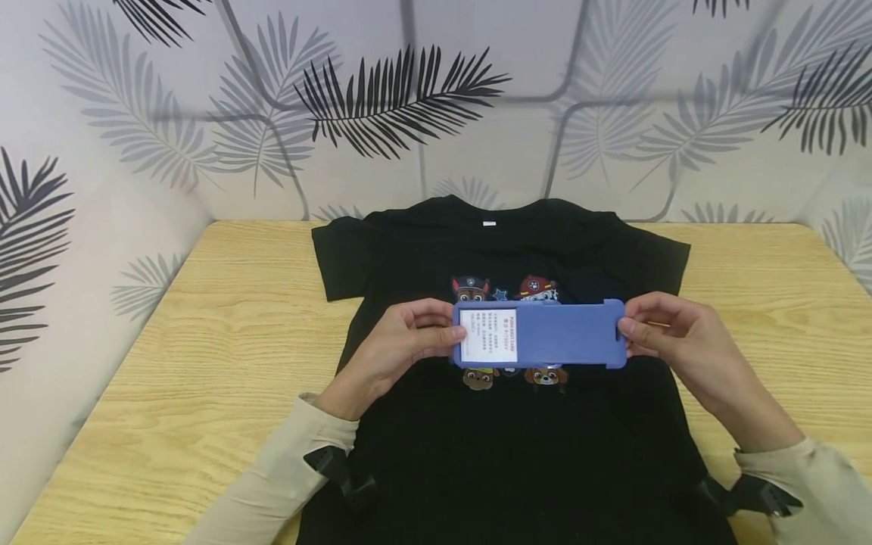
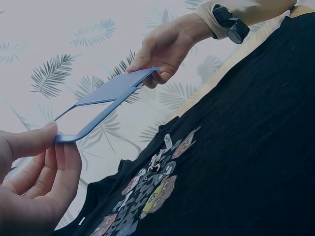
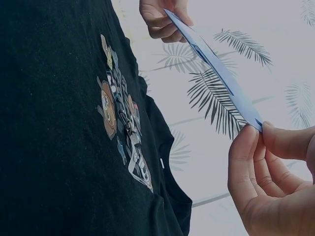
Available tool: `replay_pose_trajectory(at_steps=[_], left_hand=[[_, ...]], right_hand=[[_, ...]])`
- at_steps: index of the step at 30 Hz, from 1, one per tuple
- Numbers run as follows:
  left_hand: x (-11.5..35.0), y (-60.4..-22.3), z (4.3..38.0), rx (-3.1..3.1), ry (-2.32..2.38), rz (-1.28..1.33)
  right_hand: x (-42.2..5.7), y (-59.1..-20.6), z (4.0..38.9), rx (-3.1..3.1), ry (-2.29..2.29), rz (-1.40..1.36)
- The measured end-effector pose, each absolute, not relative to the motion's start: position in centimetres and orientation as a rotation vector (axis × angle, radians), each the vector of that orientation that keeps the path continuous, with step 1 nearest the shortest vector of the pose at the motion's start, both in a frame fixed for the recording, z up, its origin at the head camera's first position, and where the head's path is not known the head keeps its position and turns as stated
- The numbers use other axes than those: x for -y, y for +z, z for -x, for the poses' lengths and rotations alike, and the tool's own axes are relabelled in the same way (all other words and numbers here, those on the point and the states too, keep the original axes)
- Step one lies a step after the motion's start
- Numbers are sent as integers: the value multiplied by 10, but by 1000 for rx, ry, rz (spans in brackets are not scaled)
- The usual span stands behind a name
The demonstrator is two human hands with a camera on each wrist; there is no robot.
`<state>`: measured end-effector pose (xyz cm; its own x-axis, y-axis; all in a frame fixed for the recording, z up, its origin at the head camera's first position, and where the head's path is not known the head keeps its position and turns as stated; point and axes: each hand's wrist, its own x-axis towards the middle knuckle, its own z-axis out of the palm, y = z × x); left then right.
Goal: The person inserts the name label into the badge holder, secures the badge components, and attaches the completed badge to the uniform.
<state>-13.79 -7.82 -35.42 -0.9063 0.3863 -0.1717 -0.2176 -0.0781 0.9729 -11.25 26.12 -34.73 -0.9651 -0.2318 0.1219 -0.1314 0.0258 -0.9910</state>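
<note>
A long blue card holder is held level above a black T-shirt, its white card with printed text showing at the left end. My left hand pinches that end between thumb and fingers. At the opposite end, my right hand pinches the holder beside a small dark slot. Both wrist views show the blue holder raised off the cloth, each end gripped by fingertips. Partly hidden beneath it in the head view are the shirt's printed cartoon dogs.
The T-shirt lies spread face up, collar away from me, on a wood-grain table. Behind the table rises a pale backdrop with leaf patterns. Black wrist cameras sit on both light sleeves.
</note>
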Motion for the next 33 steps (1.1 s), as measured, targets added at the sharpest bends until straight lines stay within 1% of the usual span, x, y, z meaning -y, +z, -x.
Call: replay_pose_trajectory(at_steps=[14, 33], left_hand=[[77, -354, 138, -1854, 2021, -214], [77, -356, 138, -1878, 2010, -222]], right_hand=[[-259, -347, 113, -2150, -2126, 379], [-258, -345, 110, -2236, -2028, 346]])
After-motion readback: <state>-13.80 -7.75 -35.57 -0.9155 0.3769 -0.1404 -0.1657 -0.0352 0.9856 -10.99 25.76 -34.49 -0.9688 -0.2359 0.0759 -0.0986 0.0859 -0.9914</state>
